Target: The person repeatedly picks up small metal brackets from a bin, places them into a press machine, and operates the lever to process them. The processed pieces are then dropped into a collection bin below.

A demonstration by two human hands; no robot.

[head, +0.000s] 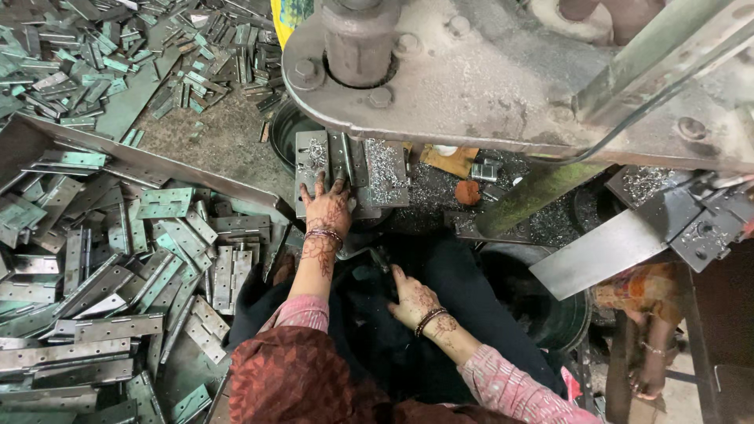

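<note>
My left hand (327, 206) reaches forward under the big grey press head (487, 78), its fingers spread flat on a metal hinge plate (312, 161) lying on the press bed. Whether it grips the plate I cannot tell. My right hand (412, 300) rests low on my dark-clothed lap, fingers apart and holding nothing, just beside a dark lever (380, 259). Both wrists carry bead bracelets and henna patterns, and the sleeves are pink.
A slanted tray (118, 157) at my left holds a heap of several grey-green hinges (141, 275); more lie on the floor behind (102, 55). Metal shavings cover the press bed (385, 169). A dark round tub (550, 314) and another person's foot (648, 369) are at right.
</note>
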